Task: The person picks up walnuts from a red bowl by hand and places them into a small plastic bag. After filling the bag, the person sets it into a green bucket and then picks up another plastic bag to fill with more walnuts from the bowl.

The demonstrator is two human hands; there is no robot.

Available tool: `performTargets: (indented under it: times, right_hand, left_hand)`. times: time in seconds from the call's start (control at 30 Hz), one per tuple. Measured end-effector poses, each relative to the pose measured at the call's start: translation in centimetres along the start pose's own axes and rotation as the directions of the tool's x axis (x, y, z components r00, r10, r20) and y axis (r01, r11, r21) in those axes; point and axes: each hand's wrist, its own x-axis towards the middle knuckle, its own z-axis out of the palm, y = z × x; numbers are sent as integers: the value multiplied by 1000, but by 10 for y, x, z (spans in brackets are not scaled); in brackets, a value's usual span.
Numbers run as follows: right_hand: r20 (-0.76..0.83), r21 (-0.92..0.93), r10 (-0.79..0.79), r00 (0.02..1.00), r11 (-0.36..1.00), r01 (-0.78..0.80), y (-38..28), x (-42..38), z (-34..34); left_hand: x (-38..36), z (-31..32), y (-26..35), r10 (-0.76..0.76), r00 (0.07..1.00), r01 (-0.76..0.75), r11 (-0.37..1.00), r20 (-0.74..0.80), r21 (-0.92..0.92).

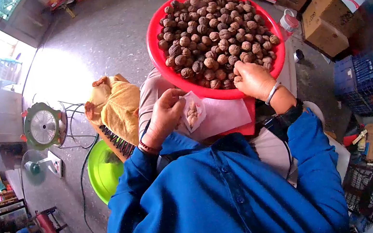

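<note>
A large red basin (155,48) full of brown walnuts (212,29) sits in front of me, its near rim over my lap. My left hand (165,115) pinches the edge of a small whitish, partly see-through bag (200,117) with pink markings; pale brown pieces show inside or on it. My right hand (257,82) is at the near right rim of the basin, fingers curled together beside the walnuts. What those fingers hold, if anything, is hidden. Beneath the bag lies a pale pink sheet (228,118) over something red.
To the left are a yellow cloth (119,108), a bright green basin (102,171) and a round fan (43,125) with cables on the floor. Cardboard boxes (327,21) and blue crates (358,84) stand at the right. A black crate (365,181) is lower right.
</note>
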Motion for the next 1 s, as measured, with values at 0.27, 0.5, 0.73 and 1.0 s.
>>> performTargets:
  times: [0.27, 0.5, 0.73, 1.0]
  right_hand:
    - [38, 390, -122, 992, 916, 98, -18, 0, -20]
    - [20, 800, -271, 962, 582, 147, -58, -8, -15]
    - [105, 633, -434, 895, 723, 276, -68, -15, -10]
    - [146, 524, -549, 823, 749, 406, -67, -24, 22]
  left_hand:
    - [-1, 4, 8, -15, 999, 11, 991, -28, -131]
    - [-3, 10, 10, -101, 995, 101, 984, 6, -147]
    - [-2, 9, 6, -65, 998, 64, 989, -2, -137]
    - [-4, 4, 23, -178, 984, 177, 983, -12, -52]
